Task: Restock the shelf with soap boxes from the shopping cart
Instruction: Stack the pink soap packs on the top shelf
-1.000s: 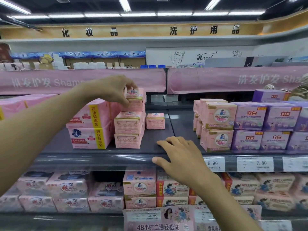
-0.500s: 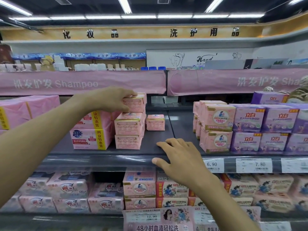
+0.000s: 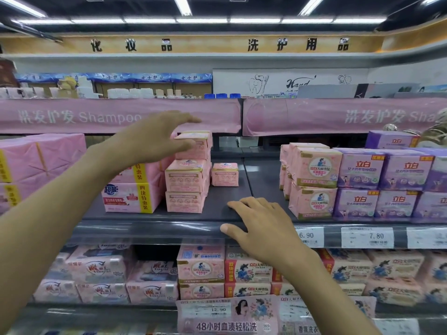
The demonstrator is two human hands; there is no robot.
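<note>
Soap boxes [image 3: 187, 175] stand three high on the shelf [image 3: 217, 197]. Left hand [image 3: 154, 139] hovers by the top box [image 3: 193, 143], fingers [image 3: 191, 119] released. Right hand [image 3: 261, 223] lies flat, relaxed, on the shelf edge. Bare space is left to fill.

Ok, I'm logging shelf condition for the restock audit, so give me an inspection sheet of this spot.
Surface: dark shelf, bare in the middle.
Job's things: stack of pink soap boxes, three high; single soap box beside it; cart not in view.
Clutter: pink multipack, purple boxes, price tags.
Grippers: left hand open, fingers spread at the top box, contact unclear; right hand resting on the shelf's front edge.
Cables: nothing seen.
Surroundings: pink Shampoo banner above; more soap packs below.
</note>
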